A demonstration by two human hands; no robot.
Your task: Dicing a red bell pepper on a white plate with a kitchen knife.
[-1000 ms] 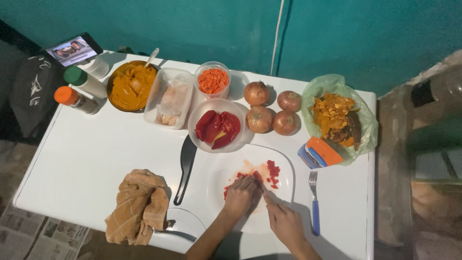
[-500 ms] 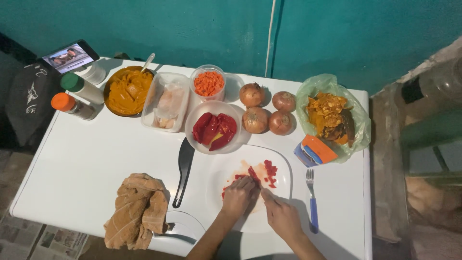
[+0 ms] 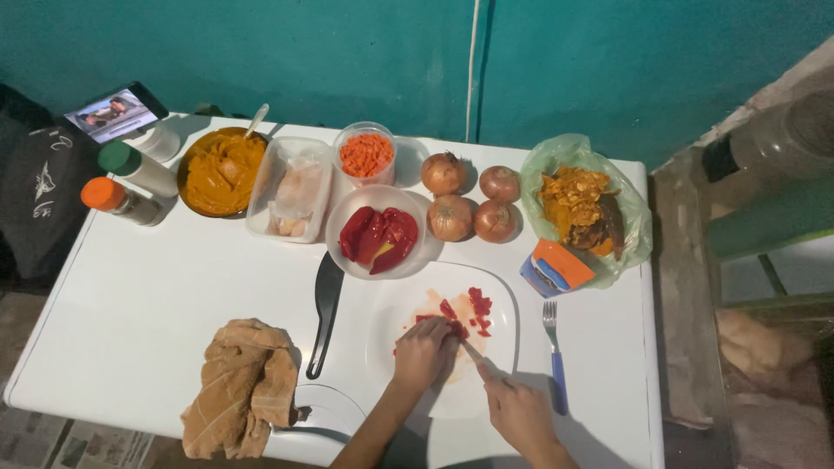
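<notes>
my left hand (image 3: 423, 352) pins a wet red pepper piece (image 3: 447, 326) on the white plate (image 3: 499, 300), fingers curled together over it | my right hand (image 3: 519, 410) is closed on the knife (image 3: 473, 352) handle | pepper seems soft, slippery, light: hold near the cut edge, fingertips tucked

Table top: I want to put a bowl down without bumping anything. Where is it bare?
Widest bare patch: left side of the table, between the bottles, black spatula and brown cloth. A narrow strip lies right of the fork. The back row is crowded.
</notes>
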